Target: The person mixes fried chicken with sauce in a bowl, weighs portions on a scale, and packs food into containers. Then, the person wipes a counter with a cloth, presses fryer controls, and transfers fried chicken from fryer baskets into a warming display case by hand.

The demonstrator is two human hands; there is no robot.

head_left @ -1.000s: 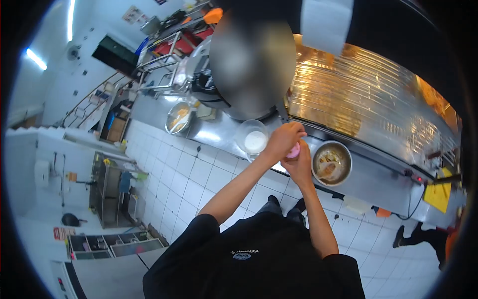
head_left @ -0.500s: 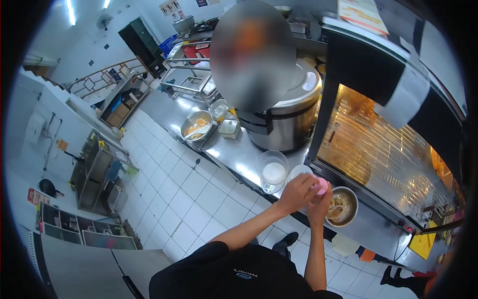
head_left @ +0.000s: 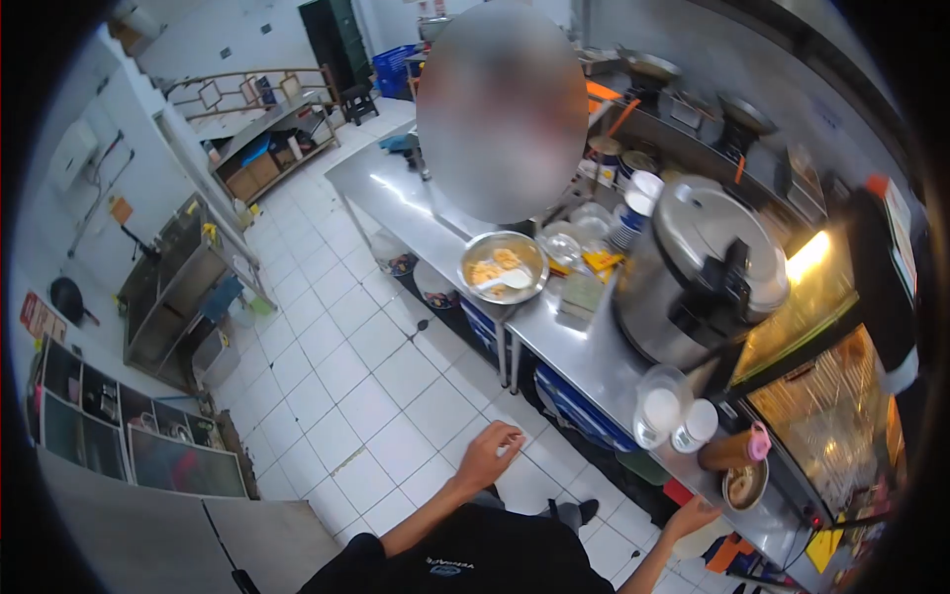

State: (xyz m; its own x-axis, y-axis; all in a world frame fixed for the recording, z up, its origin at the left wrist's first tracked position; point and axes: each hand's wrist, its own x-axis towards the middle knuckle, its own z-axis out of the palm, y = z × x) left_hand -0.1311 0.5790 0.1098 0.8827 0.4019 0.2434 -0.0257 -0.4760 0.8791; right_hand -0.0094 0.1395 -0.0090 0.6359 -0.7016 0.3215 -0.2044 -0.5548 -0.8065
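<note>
My left hand [head_left: 490,453] is held over the tiled floor, its fingers loosely bent and apart, with nothing visible in it. Near the counter's front edge is my right hand [head_left: 693,517], open, left of a small steel bowl [head_left: 760,498] with brown contents. A brown bottle with a pink cap [head_left: 727,452] stands on the counter beside that bowl, touched by neither hand. A clear container with white contents [head_left: 660,408] and a white round tub [head_left: 699,422] stand to the bottle's left.
A large steel cooker [head_left: 658,297] stands on the counter [head_left: 554,346], left of a lit glass cabinet [head_left: 826,416]. Farther left are a steel bowl of orange food with a white spoon [head_left: 503,267] and a lidded square box [head_left: 578,297]. A sink unit [head_left: 168,277] stands across the floor.
Both hands have let go of the pink-capped bottle, which now stands on the counter. My left hand has moved left, away from the counter, and my right hand is lower. The view has turned left.
</note>
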